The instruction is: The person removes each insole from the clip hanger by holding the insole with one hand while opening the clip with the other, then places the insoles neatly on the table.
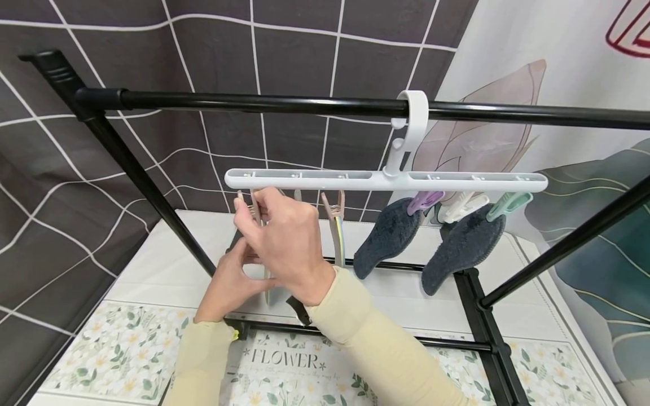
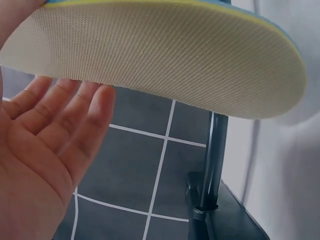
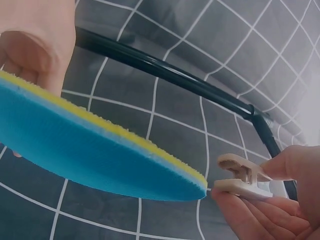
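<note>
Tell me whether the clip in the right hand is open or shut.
Open: in the right wrist view, the clip pinched by the right hand shows a gap between its jaws.

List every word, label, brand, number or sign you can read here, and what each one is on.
"FLOWER": on the floral table cover, with a star-like mark at each end.
Small script line under that word: too small to read.
Red outline on the white curtain: cut off by the frame; I can't tell whether it is lettering.
Held insole, held clip and white hanger: no readable text.
</note>
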Demonstrator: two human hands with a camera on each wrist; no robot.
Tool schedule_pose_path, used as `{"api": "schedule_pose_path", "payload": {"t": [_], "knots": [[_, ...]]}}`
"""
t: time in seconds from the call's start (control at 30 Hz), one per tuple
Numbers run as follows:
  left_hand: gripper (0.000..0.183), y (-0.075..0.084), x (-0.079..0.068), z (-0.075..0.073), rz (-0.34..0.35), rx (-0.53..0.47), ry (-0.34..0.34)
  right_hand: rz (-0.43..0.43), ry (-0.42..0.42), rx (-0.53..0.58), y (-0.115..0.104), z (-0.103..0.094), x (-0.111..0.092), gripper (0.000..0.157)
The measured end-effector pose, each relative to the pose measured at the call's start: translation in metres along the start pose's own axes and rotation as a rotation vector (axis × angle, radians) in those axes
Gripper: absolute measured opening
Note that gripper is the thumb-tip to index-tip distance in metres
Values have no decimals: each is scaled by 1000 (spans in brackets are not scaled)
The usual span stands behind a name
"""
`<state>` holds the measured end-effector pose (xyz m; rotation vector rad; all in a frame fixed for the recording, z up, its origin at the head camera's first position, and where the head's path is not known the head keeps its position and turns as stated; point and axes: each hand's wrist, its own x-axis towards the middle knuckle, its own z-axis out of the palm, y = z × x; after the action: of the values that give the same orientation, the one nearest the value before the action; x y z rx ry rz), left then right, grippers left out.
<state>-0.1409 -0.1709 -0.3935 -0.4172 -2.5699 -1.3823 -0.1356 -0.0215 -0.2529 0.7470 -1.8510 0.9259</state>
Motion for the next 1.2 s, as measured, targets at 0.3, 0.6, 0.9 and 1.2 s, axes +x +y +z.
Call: {"api": "schedule_pose_path", "payload": {"t": [0.3,0.6,0.9,1.2], "knots": [[82,5,1,-1,-19,21,-10,4,-1,4,2,-2,2,18],[86,10,0,-3,-50,44,-30,26,-8,-1,4,-4,3,17],[90,14,2,-5,-50,41,-59,22,-15,-20,7,-5,3,18],[94,20,4,-6,-34,74,-69,38,-13,-4,11,-7,4,17]]}}
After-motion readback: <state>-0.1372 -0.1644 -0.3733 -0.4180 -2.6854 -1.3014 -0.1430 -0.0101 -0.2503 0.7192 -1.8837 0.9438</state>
